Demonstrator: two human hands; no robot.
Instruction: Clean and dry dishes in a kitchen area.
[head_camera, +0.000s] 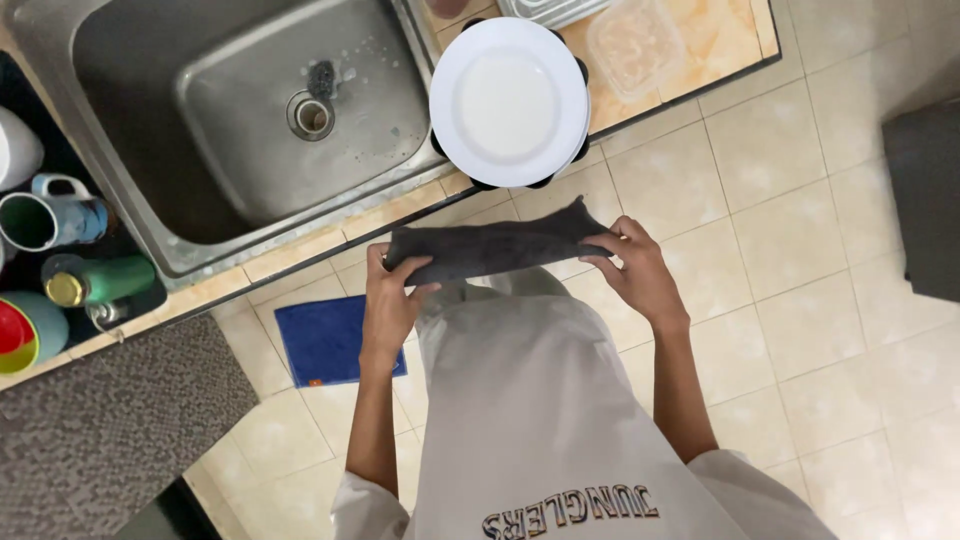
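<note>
I hold a dark grey cloth (495, 245) stretched flat between both hands in front of my body. My left hand (390, 295) grips its left end and my right hand (635, 270) grips its right end. Just beyond the cloth, a white plate (508, 102) rests at the counter's edge on a dark round base. To its left lies the steel sink (250, 110), with nothing in it but a drain and some droplets.
A clear plastic container (635, 45) stands on the counter behind the plate. Mugs (45, 215), a green bottle (95, 280) and coloured bowls (25, 330) sit left of the sink. A blue mat (325, 340) and a grey mat (110, 420) lie on the tiled floor.
</note>
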